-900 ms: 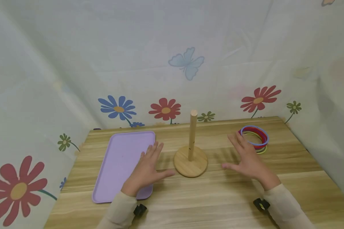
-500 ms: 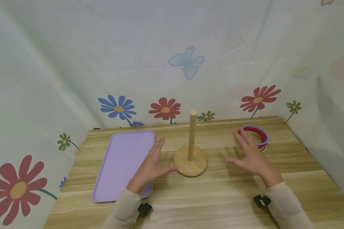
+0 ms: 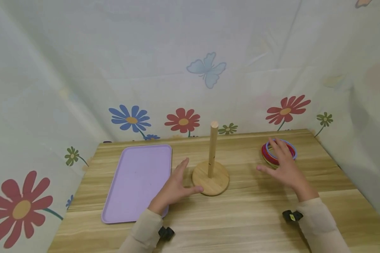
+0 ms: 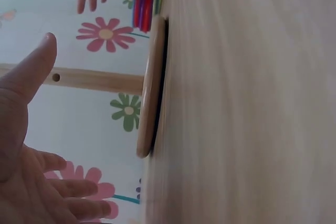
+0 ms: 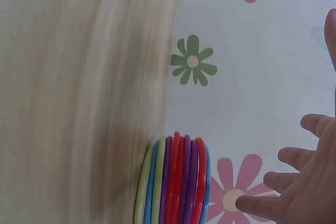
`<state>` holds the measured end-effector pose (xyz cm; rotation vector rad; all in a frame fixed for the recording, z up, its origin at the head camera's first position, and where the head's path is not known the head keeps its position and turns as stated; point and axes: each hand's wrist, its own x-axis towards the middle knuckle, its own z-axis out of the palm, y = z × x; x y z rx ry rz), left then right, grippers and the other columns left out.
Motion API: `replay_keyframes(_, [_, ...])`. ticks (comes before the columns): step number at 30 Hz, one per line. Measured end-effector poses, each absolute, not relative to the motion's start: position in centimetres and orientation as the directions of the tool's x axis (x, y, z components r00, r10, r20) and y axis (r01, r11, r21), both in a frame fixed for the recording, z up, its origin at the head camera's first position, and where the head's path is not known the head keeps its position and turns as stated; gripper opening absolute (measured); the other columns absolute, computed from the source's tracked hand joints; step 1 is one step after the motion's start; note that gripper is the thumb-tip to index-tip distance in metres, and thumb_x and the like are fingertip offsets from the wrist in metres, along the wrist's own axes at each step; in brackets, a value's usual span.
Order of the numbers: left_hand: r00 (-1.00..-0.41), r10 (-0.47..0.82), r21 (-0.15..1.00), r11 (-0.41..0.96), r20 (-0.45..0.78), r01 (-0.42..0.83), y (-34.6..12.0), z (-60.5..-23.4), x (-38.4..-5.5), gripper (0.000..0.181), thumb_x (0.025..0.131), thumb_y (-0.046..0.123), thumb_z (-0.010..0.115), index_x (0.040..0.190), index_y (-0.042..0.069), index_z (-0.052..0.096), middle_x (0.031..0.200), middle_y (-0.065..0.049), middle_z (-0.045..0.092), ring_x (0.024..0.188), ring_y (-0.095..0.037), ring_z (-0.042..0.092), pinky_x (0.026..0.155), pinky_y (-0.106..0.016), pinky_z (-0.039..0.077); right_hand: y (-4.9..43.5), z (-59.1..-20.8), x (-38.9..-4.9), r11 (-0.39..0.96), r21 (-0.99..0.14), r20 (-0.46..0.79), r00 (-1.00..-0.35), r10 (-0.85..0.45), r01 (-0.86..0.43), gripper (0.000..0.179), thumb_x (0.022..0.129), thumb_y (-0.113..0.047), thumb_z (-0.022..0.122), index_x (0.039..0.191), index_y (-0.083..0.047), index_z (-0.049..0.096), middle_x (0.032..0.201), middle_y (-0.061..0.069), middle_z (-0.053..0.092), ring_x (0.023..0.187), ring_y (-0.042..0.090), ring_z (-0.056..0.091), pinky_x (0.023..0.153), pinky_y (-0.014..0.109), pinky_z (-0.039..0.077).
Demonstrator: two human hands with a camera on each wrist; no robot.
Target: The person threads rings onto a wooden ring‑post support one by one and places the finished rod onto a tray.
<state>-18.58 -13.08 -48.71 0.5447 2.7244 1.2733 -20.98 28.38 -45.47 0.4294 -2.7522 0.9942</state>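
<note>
My left hand (image 3: pixel 174 188) hovers between the purple tray and the wooden peg stand (image 3: pixel 213 151), its thumb tip close to the front left of the round base. Nothing is in its spread fingers. To the right, my right hand (image 3: pixel 286 168) is held above the table beside a stack of colored rings (image 3: pixel 270 154), partly covering them in the head view. The stacked rings (image 5: pixel 173 182) are red, purple, blue and yellow-green in the right wrist view, apart from the right fingers. The peg stands upright with no rings on it.
A purple tray (image 3: pixel 136 182) lies flat on the left of the wooden table (image 3: pixel 240 225). Behind the table hangs a white cloth (image 3: pixel 152 63) printed with flowers and a butterfly. Black wrist straps (image 3: pixel 166 233) sit at the cuffs.
My left hand has moved right, away from the tray and closer to the stand's base. My right hand has shifted right, toward and over the rings. Tray, stand and rings stay put.
</note>
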Motion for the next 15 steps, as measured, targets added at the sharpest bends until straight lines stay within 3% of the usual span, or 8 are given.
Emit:
replay_keyframes(5, [-0.934, 0.351, 0.799, 0.544, 0.063, 0.258, -12.3, -49.4, -18.6, 0.119, 0.082, 0.051, 0.090, 0.169, 0.008, 0.021, 0.172, -0.017, 0.025, 0.158, -0.036, 0.026, 0.125, -0.058, 0.029, 29.0, -45.4, -21.5, 0.724, -0.608, 0.293, -0.939, -0.178, -0.327, 0.112, 0.087, -0.035, 0.088, 0.170, -0.009, 0.017, 0.172, 0.028, 0.013, 0.153, 0.058, 0.015, 0.108, 0.085, 0.027])
replay_keyframes(10, [-0.941, 0.336, 0.832, 0.511, 0.041, 0.219, -11.6, -50.1, -18.6, 0.116, 0.083, 0.051, 0.089, 0.169, 0.011, 0.023, 0.171, -0.016, 0.028, 0.157, -0.036, 0.028, 0.124, -0.058, 0.030, 29.6, -45.2, -21.9, 0.723, -0.607, 0.340, -0.930, -0.140, -0.330, 0.111, 0.087, -0.031, 0.089, 0.169, -0.007, 0.019, 0.167, 0.033, 0.024, 0.145, 0.060, 0.029, 0.105, 0.083, 0.034])
replay_keyframes(15, [-0.938, 0.345, 0.839, 0.498, 0.039, 0.218, -11.1, -50.8, -19.0, 0.115, 0.083, 0.050, 0.089, 0.169, 0.009, 0.024, 0.172, -0.016, 0.027, 0.157, -0.034, 0.027, 0.125, -0.055, 0.028, 30.5, -44.9, -22.4, 0.704, -0.631, 0.357, -0.928, -0.109, -0.326, 0.108, 0.088, -0.028, 0.088, 0.169, -0.005, 0.020, 0.167, 0.033, 0.024, 0.149, 0.059, 0.027, 0.111, 0.081, 0.028])
